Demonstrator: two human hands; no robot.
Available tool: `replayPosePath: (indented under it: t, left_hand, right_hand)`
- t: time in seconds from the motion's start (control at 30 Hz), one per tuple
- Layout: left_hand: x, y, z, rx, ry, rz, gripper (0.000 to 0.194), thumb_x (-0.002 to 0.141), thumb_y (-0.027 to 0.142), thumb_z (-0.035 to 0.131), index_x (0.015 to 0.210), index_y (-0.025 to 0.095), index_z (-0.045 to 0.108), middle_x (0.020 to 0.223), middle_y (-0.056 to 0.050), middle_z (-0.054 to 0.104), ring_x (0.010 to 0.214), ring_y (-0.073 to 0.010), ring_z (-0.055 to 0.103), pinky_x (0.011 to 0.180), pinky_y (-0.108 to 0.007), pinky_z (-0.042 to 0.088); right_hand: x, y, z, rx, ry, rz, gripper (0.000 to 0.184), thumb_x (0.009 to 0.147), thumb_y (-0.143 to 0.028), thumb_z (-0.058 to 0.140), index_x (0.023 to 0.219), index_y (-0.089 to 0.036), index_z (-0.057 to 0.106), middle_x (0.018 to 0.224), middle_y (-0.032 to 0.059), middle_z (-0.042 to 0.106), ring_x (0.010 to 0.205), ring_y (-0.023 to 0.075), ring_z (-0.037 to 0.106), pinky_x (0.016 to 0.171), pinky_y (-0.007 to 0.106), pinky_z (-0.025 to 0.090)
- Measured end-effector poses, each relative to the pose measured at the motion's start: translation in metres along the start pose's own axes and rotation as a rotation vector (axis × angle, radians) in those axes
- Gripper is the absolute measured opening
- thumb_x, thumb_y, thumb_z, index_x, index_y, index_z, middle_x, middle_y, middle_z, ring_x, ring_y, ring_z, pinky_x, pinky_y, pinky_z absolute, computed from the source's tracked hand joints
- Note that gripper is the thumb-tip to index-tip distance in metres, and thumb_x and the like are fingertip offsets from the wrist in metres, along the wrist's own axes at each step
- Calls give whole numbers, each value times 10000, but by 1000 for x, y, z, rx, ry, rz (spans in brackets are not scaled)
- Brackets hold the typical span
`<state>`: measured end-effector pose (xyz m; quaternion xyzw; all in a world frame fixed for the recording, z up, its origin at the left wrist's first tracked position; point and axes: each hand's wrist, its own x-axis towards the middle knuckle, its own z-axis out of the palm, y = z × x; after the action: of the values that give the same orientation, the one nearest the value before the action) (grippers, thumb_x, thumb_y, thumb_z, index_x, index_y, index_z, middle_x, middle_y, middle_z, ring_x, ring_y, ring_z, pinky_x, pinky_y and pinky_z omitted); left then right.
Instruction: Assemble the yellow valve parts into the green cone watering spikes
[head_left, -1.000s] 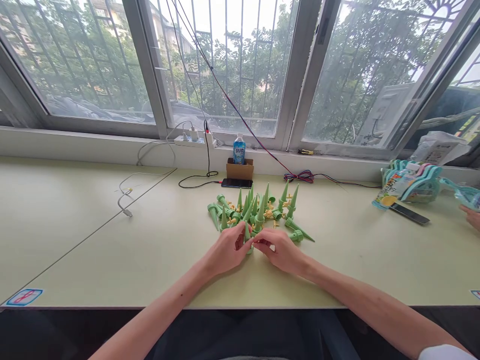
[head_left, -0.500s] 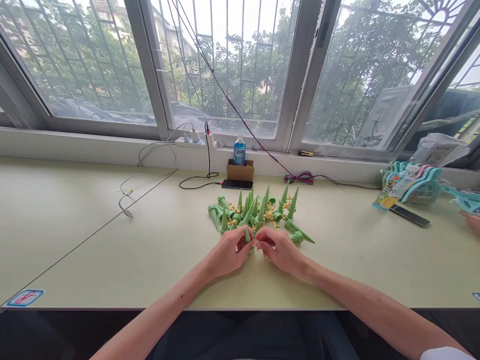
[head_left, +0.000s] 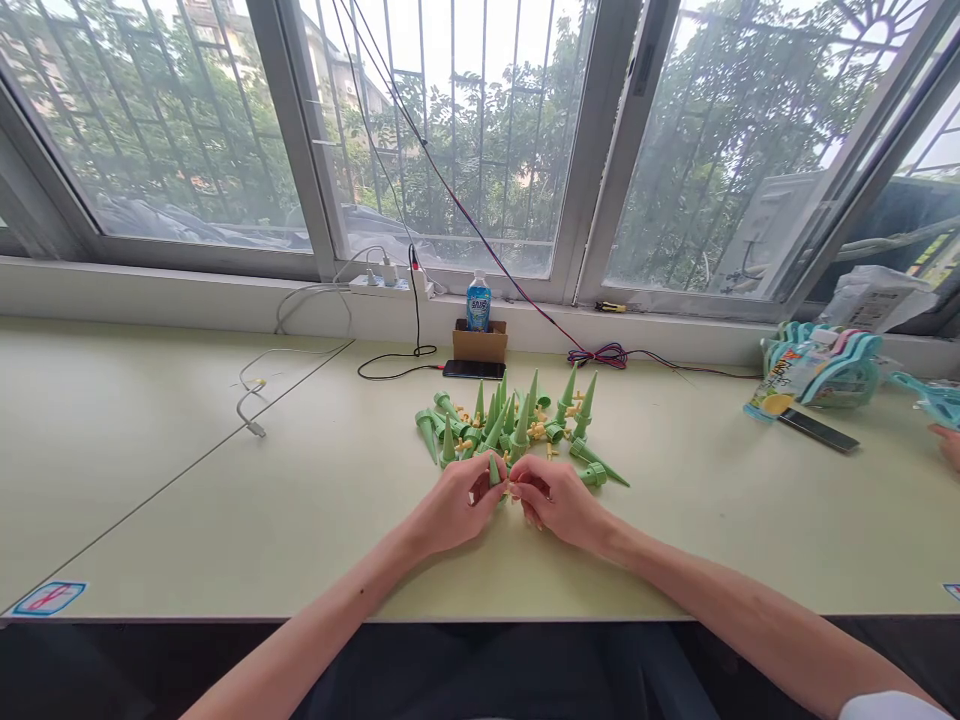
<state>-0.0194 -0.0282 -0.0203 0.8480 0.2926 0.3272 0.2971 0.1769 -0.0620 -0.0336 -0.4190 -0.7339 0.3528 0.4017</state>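
A pile of green cone-shaped plastic spikes (head_left: 517, 420) with small yellow pieces among them lies on the pale green table (head_left: 225, 480). My left hand (head_left: 454, 505) is closed around one green cone (head_left: 494, 470), its tip pointing up. My right hand (head_left: 559, 500) is pinched right beside it, fingertips touching a small yellow piece (head_left: 510, 490) at the cone. Both hands meet just in front of the pile.
A drink bottle (head_left: 478, 300) stands in a cardboard holder (head_left: 480, 343) with a phone (head_left: 472, 369) before it. Cables (head_left: 255, 400) lie at the left. Packaged teal items (head_left: 821, 365) and a dark flat bar (head_left: 817, 430) sit right, near another person's hand (head_left: 946, 442).
My two hands have drawn closer together around the cone, and the right fingertips have come onto the yellow piece. The pile has not moved.
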Motion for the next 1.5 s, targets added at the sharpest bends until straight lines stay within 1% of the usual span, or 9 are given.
replayPosePath:
  t: [0.2,0.4,0.83,1.17,1.33,1.5]
  left_hand:
    - [0,-1,0,-18,-5,-31,76,934,250,484,877,200,496,628,53,468,526,-94,403,525,-224,304]
    - [1,-2,1,-30,-11,-42,102,943,278,486,887,194,494,649,49,476,510,-86,385,517,-224,281]
    - [1,-2,1,-46,9,-49,115,950,293,495,899,190,498,701,35,521,511,-79,411,512,-229,273]
    - [1,-2,0,-61,1,-48,104,933,282,520,891,187,516,707,31,532,519,-79,428,515,-225,297]
    - [1,-1,-1,-49,-18,-33,83,928,259,513,884,189,516,713,28,536,531,-83,436,522,-223,318]
    - [0,1,-2,-33,-31,-27,63,920,232,510,872,191,508,698,32,528,532,-84,418,523,-223,319]
  right_hand:
    - [0,-2,0,-6,-7,-11,211,991,-369,488,868,-212,557,588,-49,525,494,109,507,510,224,415]
    - [1,-5,0,15,-8,-30,229,984,-383,509,873,-195,577,660,-26,558,535,106,519,526,222,428]
    - [0,-4,-2,19,-13,-63,71,926,-240,553,929,-190,604,747,-10,584,596,115,544,581,239,470]
    - [1,-1,-1,-15,-3,-62,58,920,-207,548,933,-205,604,734,-18,607,572,110,552,573,228,456]
    - [0,3,0,3,-27,-31,71,930,-203,523,949,-216,590,693,-30,596,538,107,540,541,222,448]
    - [-1,1,0,6,-35,-10,72,922,-188,519,944,-213,583,671,-34,590,514,104,547,514,213,449]
